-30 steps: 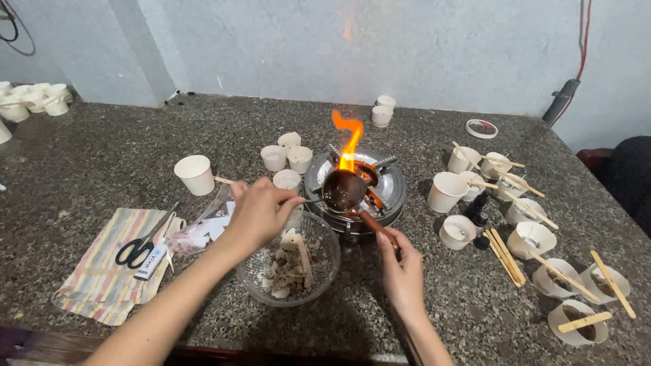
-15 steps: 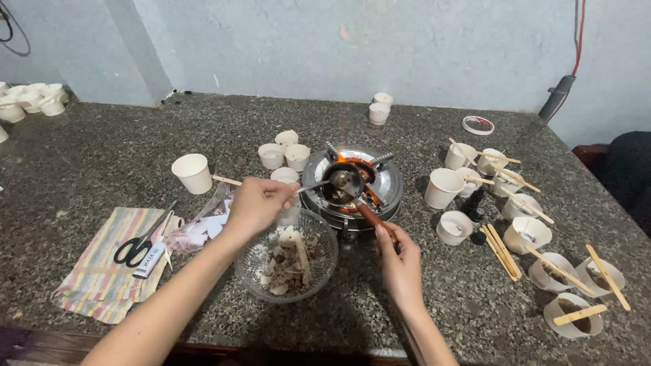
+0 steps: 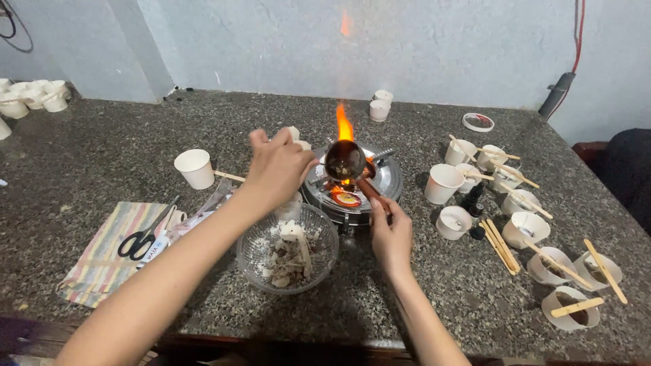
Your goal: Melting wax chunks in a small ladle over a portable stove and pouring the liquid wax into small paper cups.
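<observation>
Since the earlier frame, flame [image 3: 344, 125] has flared above the ladle [image 3: 344, 160], whose handle the right hand [image 3: 391, 234] fingers clasp, while the left hand [image 3: 278, 167] fingers pinch something unclear.

Speckled stone table [image 3: 102, 135], cups [image 3: 194, 168], stove [image 3: 386, 181], perhaps cloth [image 3: 102, 264]

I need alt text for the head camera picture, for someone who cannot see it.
A person's right hand holds a small ladle by its handle over a flaming burner on a stone counter, while the left hand hovers beside it. A glass bowl of wax scraps sits in front, with white cups and wooden sticks to the right.
</observation>
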